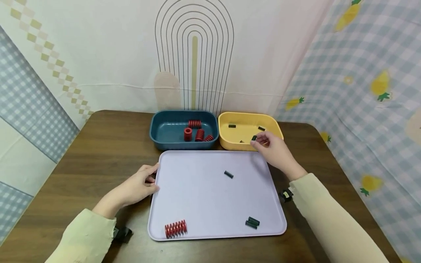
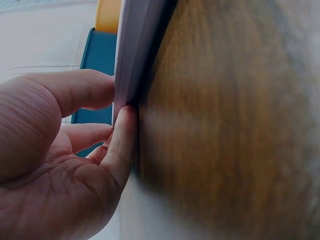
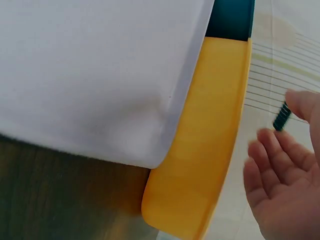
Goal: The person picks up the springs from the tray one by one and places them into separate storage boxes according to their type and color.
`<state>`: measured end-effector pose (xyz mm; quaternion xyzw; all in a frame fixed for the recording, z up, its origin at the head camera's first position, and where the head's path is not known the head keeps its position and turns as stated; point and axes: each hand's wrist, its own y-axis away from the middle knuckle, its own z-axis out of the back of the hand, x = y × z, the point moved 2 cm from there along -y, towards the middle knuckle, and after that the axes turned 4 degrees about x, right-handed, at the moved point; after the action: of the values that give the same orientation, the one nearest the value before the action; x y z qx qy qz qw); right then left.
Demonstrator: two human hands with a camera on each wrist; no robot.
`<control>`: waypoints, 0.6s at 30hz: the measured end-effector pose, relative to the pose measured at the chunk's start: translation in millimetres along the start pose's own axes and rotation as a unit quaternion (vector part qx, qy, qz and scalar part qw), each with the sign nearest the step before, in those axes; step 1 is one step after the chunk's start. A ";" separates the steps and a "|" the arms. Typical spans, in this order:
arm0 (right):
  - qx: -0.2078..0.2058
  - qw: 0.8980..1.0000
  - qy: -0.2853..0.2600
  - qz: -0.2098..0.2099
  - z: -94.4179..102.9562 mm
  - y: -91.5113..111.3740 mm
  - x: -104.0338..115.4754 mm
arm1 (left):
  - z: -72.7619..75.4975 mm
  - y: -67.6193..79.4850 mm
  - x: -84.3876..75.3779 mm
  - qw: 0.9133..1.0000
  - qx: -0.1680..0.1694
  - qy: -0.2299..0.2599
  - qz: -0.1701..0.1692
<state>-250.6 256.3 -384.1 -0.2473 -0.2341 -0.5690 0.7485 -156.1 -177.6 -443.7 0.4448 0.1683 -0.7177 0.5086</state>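
Head view: The tray [image 1: 210,197] lay flat on the worktop [image 1: 95,153], directly in front of the blue bin [image 1: 184,146] and the yellow bin [image 1: 236,147], an arrangement that presumably kept transfers short. Red springs [image 1: 199,135] occupied the blue bin, and dark springs [image 1: 232,126] the yellow bin, apparently separated by type. On the tray, red coils [image 1: 175,229] lay at the near left corner, a dark pair [image 1: 252,223] near the near right corner, and a single dark spring [image 1: 228,174] beyond the centre. The right hand [image 1: 272,148] held a small green spring [image 1: 254,138] over the front of the yellow bin. The left hand [image 1: 136,187] held the tray's left rim, probably to prevent sliding.

Left wrist view: The left grip was nearly closed on the rim, with one digit against the upper edge and another at the underside, a placement suited to steadying.

Right wrist view: The right grip was a narrow pinch with the green spring between thumb and fingertips; one end projected, presumably because the part was short.
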 end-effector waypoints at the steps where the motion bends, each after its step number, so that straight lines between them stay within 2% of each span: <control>1: -0.012 1.000 -0.003 -0.003 -0.2 -2.2 -1.0 | 0.2 0.1 0.2 1.000 -0.001 0.001 0.001; 7: -0.056 0.998 0.007 -0.030 -3.1 -15.2 -6.8 | 0.6 0.0 -0.4 1.000 -0.002 0.001 -0.002; 18: -0.063 0.997 0.013 -0.052 -15.0 -27.5 -21.5 | 0.5 -0.1 3.1 1.000 -0.004 -0.002 0.003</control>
<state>-281.4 256.2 -406.4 -0.2744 -0.2000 -0.6237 0.7040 -156.7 -179.6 -446.0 0.4421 0.1689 -0.7161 0.5131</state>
